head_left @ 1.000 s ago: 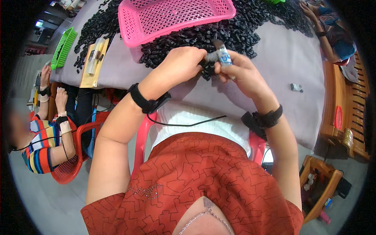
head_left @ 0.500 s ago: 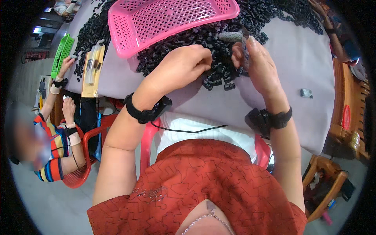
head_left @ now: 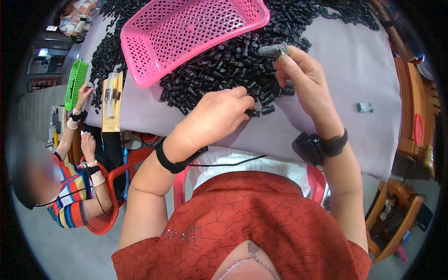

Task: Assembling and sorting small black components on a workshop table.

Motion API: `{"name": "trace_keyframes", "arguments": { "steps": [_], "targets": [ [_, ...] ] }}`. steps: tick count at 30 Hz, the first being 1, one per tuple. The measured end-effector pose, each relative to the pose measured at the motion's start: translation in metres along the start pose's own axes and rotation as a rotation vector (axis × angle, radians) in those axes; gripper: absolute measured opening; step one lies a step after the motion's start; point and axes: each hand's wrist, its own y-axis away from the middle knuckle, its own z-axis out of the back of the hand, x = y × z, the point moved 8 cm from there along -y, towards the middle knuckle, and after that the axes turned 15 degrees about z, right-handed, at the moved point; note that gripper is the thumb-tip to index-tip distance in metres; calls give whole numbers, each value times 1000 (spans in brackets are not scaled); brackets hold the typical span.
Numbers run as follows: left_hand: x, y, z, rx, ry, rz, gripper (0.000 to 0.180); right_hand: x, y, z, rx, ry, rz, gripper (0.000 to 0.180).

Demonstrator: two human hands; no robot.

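My left hand reaches into the near edge of a big heap of small black plastic parts on a grey-covered table; its fingertips pinch one black part. My right hand is raised just right of the heap and grips a small grey tool between thumb and fingers. A few loose black parts lie between my two hands. Both wrists wear black bands.
A pink mesh basket rests on the heap behind my hands. A small grey piece lies alone at the right. At the left a person in a striped shirt sits beside a green basket and a yellow card.
My hands have come apart: the left dropped to the heap's edge and pinched a part, while the right lifted the grey tool up and to the right.
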Motion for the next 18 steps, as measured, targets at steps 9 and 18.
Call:
{"name": "trace_keyframes", "arguments": {
  "steps": [9, 18],
  "targets": [
    [-1, 8, -4, 4, 8, -91, 26, -3, 2, 5, -48, -6, 6, 28],
    [30, 32, 43, -210, 218, 163, 22, 9, 4, -6, 77, 2, 32, 27]
  ]
}}
